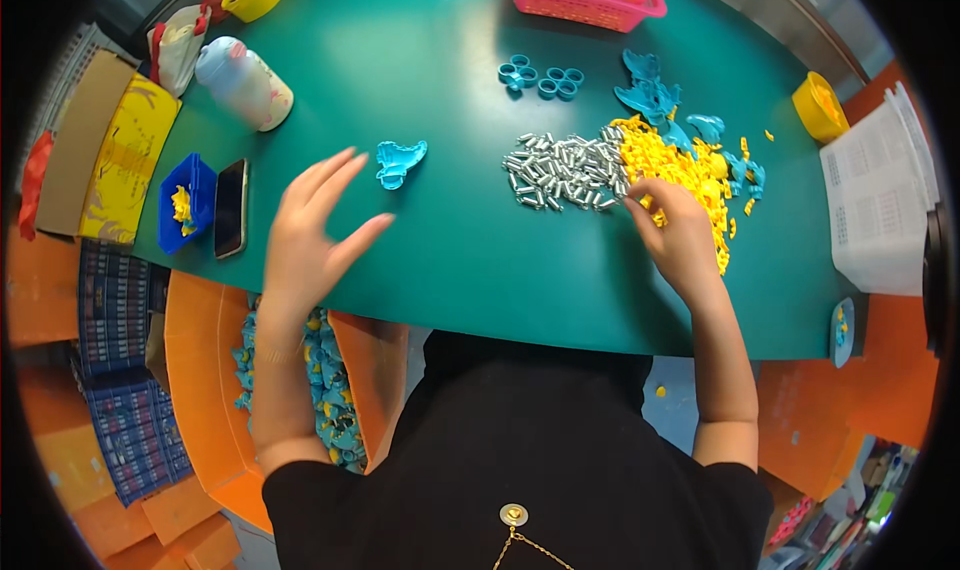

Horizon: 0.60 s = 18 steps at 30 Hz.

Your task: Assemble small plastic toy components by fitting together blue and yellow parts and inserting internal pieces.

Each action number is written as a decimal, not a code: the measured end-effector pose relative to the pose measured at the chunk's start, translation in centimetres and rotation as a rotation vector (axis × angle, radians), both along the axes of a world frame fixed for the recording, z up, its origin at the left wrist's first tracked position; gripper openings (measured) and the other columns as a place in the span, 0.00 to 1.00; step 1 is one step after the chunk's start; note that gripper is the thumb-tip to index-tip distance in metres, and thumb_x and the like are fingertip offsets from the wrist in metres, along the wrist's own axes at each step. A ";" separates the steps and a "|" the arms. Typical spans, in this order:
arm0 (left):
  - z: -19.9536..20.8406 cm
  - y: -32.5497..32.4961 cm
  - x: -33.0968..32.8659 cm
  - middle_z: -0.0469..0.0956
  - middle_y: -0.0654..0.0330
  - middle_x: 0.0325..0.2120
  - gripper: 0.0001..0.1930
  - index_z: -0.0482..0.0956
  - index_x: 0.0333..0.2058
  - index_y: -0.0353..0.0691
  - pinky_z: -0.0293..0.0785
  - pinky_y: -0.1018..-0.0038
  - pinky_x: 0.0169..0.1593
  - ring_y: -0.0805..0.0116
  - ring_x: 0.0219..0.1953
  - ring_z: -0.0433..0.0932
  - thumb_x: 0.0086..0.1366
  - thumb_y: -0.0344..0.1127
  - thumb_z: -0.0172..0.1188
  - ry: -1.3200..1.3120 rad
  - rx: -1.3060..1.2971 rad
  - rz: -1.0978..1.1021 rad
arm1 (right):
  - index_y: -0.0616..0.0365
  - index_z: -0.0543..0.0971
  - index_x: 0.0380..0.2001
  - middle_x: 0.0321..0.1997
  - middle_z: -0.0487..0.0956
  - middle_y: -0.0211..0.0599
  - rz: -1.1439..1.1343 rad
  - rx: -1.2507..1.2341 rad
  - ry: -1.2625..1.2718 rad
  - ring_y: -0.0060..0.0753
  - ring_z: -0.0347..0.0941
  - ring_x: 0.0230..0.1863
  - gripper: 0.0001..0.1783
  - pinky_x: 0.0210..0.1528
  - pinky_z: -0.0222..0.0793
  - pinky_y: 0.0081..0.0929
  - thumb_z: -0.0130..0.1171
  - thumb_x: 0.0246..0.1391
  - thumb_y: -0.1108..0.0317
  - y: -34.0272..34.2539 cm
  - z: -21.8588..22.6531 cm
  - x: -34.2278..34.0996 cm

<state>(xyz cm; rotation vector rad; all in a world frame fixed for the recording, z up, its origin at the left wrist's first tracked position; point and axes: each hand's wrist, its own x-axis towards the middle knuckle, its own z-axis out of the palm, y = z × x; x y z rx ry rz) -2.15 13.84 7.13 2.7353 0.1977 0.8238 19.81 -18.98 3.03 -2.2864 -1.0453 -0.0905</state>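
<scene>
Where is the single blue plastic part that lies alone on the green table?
In the head view the blue plastic part lies left of centre on the green table, just beyond the fingertips of the open left hand and well left of the silver pile.

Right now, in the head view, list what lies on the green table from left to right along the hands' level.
Blue tray → black phone → left hand → blue plastic piece → pile of silver metal pieces → right hand, fingers at the heap of yellow pieces → white paper stack.
</scene>
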 end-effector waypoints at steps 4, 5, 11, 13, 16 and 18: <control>-4.6 1.1 3.2 0.84 0.51 0.45 0.13 0.85 0.44 0.36 0.78 0.61 0.55 0.53 0.49 0.82 0.62 0.33 0.70 0.010 0.012 -0.100 | 0.60 0.84 0.45 0.37 0.84 0.31 -0.057 0.105 0.183 0.22 0.74 0.34 0.12 0.36 0.70 0.24 0.69 0.57 0.74 -1.3 0.8 -1.6; -4.9 0.3 3.3 0.85 0.52 0.42 0.11 0.85 0.43 0.36 0.79 0.61 0.53 0.52 0.47 0.82 0.62 0.33 0.70 0.063 -0.055 -0.140 | 0.60 0.84 0.45 0.37 0.84 0.31 -0.071 0.102 0.185 0.22 0.74 0.34 0.12 0.36 0.70 0.24 0.69 0.57 0.74 -1.7 0.9 -1.6; -6.3 -10.5 1.7 0.85 0.60 0.37 0.14 0.85 0.43 0.40 0.82 0.64 0.48 0.57 0.44 0.84 0.56 0.26 0.73 0.067 -0.334 -0.657 | 0.59 0.88 0.40 0.40 0.86 0.34 0.227 0.237 0.476 0.23 0.78 0.38 0.09 0.36 0.70 0.23 0.70 0.54 0.77 -1.8 0.5 -3.0; -6.7 -12.9 1.4 0.85 0.60 0.39 0.14 0.86 0.43 0.40 0.83 0.65 0.47 0.58 0.44 0.84 0.56 0.27 0.74 0.057 -0.356 -0.756 | 0.58 0.88 0.39 0.40 0.87 0.35 0.256 0.262 0.521 0.27 0.81 0.39 0.10 0.37 0.73 0.24 0.71 0.52 0.78 -0.9 -0.3 -3.6; -7.6 -13.7 1.5 0.84 0.60 0.39 0.14 0.86 0.42 0.40 0.83 0.66 0.47 0.59 0.44 0.84 0.56 0.27 0.74 0.042 -0.376 -0.749 | 0.57 0.89 0.36 0.39 0.88 0.35 0.438 0.213 0.375 0.35 0.83 0.39 0.08 0.39 0.75 0.29 0.72 0.51 0.77 -0.3 -1.4 -3.6; -7.8 -13.5 1.5 0.84 0.60 0.39 0.14 0.86 0.43 0.40 0.83 0.66 0.47 0.59 0.44 0.84 0.56 0.27 0.74 0.043 -0.403 -0.754 | 0.57 0.89 0.36 0.39 0.88 0.34 0.453 0.198 0.374 0.34 0.82 0.39 0.08 0.40 0.75 0.29 0.72 0.51 0.77 -0.5 -2.0 -3.4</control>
